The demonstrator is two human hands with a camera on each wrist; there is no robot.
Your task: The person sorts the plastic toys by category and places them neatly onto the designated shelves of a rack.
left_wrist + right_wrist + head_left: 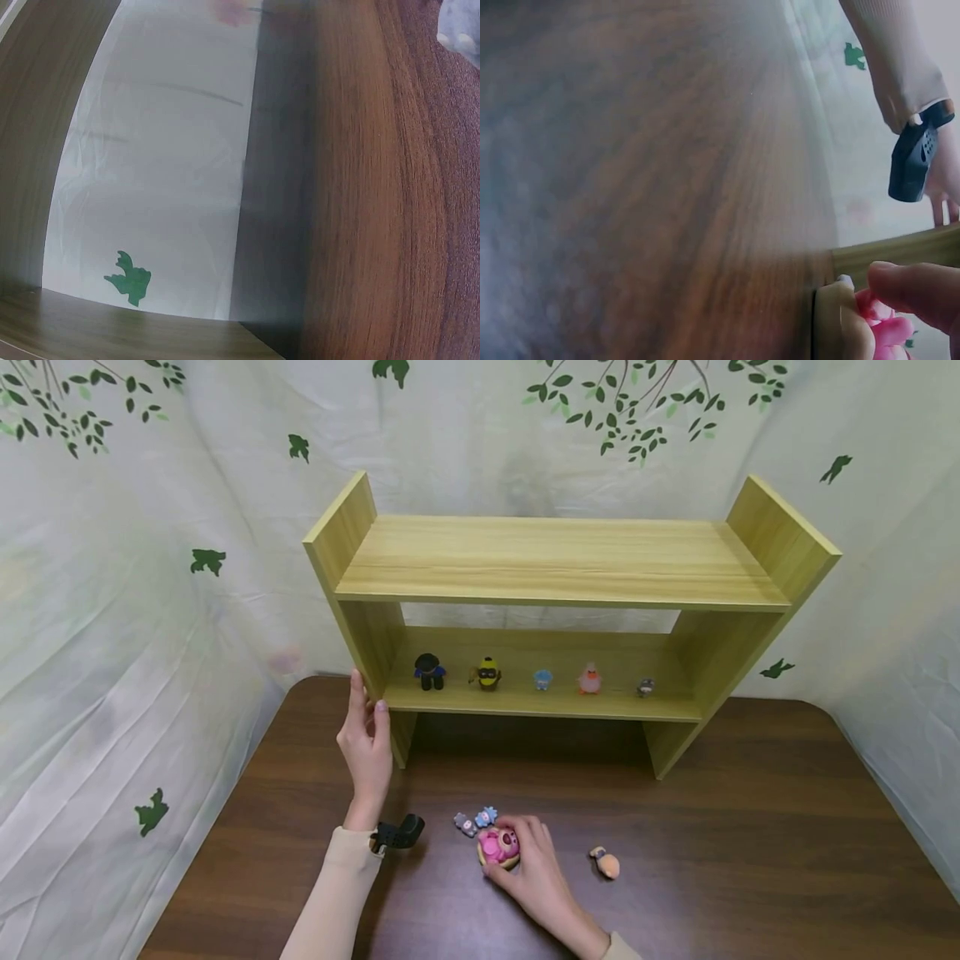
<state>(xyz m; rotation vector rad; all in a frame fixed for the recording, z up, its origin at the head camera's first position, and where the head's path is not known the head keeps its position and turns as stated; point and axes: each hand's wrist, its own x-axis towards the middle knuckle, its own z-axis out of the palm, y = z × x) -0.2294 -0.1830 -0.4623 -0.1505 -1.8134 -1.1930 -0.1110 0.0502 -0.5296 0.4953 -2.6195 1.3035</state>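
Note:
On the tabletop in front of the shelf, my right hand [536,868] holds a pink bear figurine [497,843] between thumb and fingers. The right wrist view shows the thumb against the pink bear [891,330], partly cut off by the frame. My left hand [367,752] rests against the left side panel of the wooden shelf [555,702], its fingers mostly straight. Beside the bear lie a small grey figurine [466,824] and a small blue figurine [487,816]. An orange-and-cream figurine [606,863] lies to the right of my right hand.
On the middle shelf stand a dark figure [429,672], a yellow-and-black one [488,673], a blue one [542,679], a pink one [589,678] and a grey one [645,687]. A patterned curtain [465,452] hangs behind the brown table [795,843].

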